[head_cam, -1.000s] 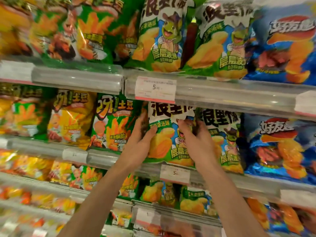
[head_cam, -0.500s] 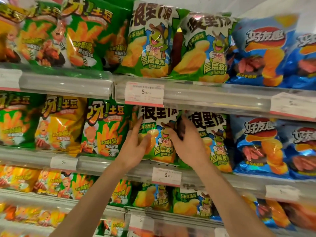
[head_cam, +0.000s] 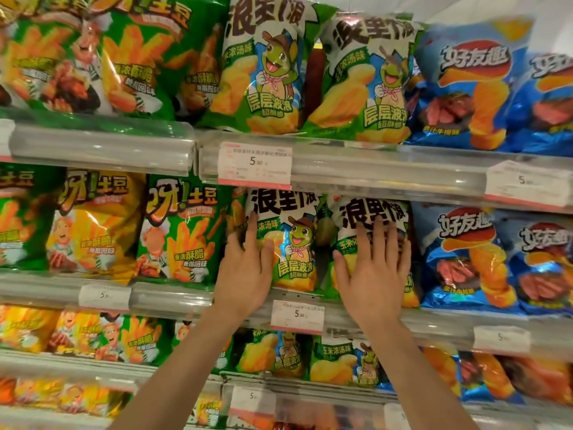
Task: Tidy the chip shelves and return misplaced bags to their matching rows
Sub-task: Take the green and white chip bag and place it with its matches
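Both hands have left the one frog bag [head_cam: 288, 240]; now the left hand [head_cam: 248, 268] lies flat on it and the right hand [head_cam: 376, 268] flat on its neighbour bag [head_cam: 372, 212], fingers straight, on the middle shelf [head_cam: 434, 324].

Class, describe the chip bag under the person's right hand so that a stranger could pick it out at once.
Find the middle shelf, below the rail with the 5.90 price tag. Two green frog bags stand side by side at its centre. The one meant is the right frog bag, next to the blue bags, with the right hand flat on its front.
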Demonstrator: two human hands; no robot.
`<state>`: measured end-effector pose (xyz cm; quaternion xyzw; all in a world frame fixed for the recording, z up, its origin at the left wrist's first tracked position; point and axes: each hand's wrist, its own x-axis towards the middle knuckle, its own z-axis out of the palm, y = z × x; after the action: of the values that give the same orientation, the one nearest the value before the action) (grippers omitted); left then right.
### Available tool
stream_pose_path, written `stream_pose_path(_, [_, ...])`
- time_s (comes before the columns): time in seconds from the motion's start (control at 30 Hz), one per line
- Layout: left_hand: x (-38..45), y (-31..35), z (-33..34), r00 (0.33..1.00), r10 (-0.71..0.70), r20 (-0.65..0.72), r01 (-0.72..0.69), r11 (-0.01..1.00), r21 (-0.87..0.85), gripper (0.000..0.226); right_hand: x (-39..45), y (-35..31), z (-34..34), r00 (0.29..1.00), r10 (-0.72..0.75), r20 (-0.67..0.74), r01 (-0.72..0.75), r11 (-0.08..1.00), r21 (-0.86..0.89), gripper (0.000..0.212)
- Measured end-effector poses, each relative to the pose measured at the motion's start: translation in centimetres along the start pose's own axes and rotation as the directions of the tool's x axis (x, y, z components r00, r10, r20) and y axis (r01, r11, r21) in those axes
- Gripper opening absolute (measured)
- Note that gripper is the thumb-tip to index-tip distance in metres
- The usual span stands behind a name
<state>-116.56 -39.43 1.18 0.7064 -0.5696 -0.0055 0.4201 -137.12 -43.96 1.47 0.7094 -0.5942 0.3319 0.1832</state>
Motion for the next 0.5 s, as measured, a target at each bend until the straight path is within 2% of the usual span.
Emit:
stream_pose_path(0.1, [-0.1, 0.1, 0.0, 1.0, 0.017, 0.005, -0.017, 1.0, 0.024, 0.062, -0.1, 0.0, 0.0, 1.0, 0.003, 0.001, -0.003, 1.0, 0.014, 0.068])
stream_pose_path(0.2, [-0.2, 0.0, -0.4, 1.0, 0.008, 0.012, -0.007, 0.998, -0.056, 0.062, 0.0, 0.2, -0.1, 1.0, -0.007, 0.009, 0.007, 0.998, 0.065, 0.069])
stream_pose_path(0.37, [-1.4, 0.4, -1.8, 1.0, -0.002, 0.006, 0.003, 0.994, -0.109, 0.062, -1.4, 0.8, -0.3, 1.0, -0.016, 0.006, 0.014, 0.969, 0.248, 0.069])
stream_pose_path(0.5, [-5.1, -0.1, -2.6, 0.999, 0.001, 0.034, 0.003, 0.993, -0.117, 0.061, -5.3, 1.0, -1.1, 0.999, -0.048, 0.016, 0.036, 0.899, 0.436, 0.068])
